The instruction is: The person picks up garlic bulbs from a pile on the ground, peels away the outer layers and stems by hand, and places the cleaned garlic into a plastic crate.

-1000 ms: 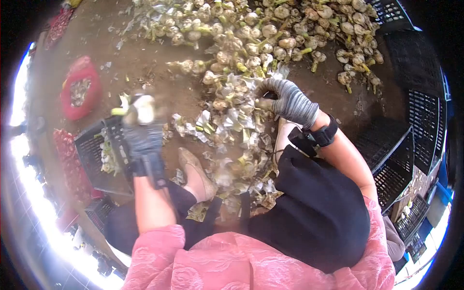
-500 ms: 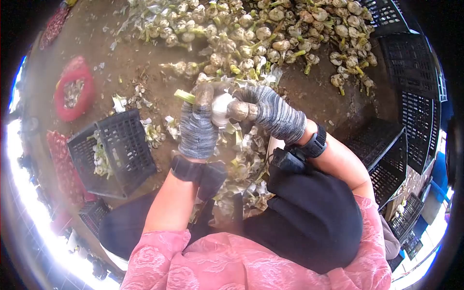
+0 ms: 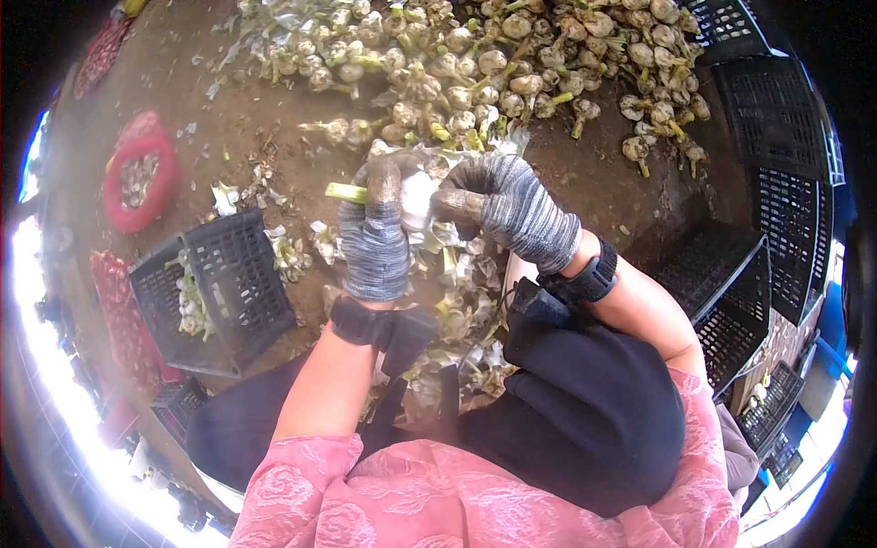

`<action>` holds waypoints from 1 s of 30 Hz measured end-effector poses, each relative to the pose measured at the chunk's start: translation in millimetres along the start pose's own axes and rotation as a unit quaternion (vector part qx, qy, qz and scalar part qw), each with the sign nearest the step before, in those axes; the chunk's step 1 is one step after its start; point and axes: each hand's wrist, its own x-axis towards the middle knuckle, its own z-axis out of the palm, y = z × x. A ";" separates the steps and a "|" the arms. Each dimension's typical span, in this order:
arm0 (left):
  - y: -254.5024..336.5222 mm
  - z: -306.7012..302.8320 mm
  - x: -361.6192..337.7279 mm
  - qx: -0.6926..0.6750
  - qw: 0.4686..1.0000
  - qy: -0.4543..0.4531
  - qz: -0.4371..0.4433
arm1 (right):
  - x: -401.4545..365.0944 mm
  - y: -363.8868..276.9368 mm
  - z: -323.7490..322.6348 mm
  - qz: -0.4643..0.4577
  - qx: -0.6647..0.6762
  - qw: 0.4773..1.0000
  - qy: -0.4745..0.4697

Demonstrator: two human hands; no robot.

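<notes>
The left hand point(image 3: 375, 228) grasps a white garlic bulb point(image 3: 417, 199), its gloved fingers wrapped round the near side, with the cut green stem point(image 3: 347, 193) poking out to the left past the knuckles. The bulb is held up above the middle of the floor point(image 3: 247, 100), in front of the person's body. The right hand point(image 3: 521, 210) is curled, thumb and fingertips brought up to the bulb's right side; whether they pinch a bit of skin there cannot be told. Both hands wear grey striped knit gloves with dark, dirty fingertips, and a black band point(image 3: 598, 274) circles the right wrist. Under the hands, loose garlic skins point(image 3: 466, 301) lie heaped on the floor between the legs. A big pile of unclean, stemmed bulbs point(image 3: 512, 68) spreads along the floor's far edge, reaching towards its far right corner. Towards the left edge stands a black crate point(image 3: 242, 283) with some white garlic point(image 3: 192, 301) inside; beyond it sits a red net bag point(image 3: 164, 183) with its mouth rolled open on pale scraps, and a filled red sack point(image 3: 128, 320) lies just beside the crate's left side. More black crates point(image 3: 790, 237) line the right edge.
</notes>
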 end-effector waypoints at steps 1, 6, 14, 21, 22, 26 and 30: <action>-1.9 -0.6 0.1 -0.030 0.999 0.009 -0.012 | 0.8 1.7 0.1 0.001 0.000 1.000 0.000; -7.1 -7.6 4.8 -0.198 0.977 -0.004 -0.074 | 7.2 14.4 1.4 -0.140 -0.236 0.959 0.077; 59.4 -171.6 34.8 -0.578 0.816 -0.024 0.023 | 45.4 85.6 -36.3 0.006 -0.402 0.905 -0.141; 24.0 -263.8 41.1 -0.530 0.836 0.122 0.077 | 50.6 97.2 -54.1 0.081 -0.416 0.905 0.042; -1.5 -236.8 49.6 -0.362 0.924 0.108 0.064 | 50.2 94.2 -49.8 0.090 -0.394 0.914 0.030; -53.0 -79.8 50.9 0.144 0.989 0.014 0.024 | 69.8 101.6 -47.0 0.047 -0.475 0.879 -0.017; -108.4 -21.7 61.6 0.525 0.830 -0.120 0.147 | 71.1 100.0 -47.4 0.038 -0.472 0.881 0.017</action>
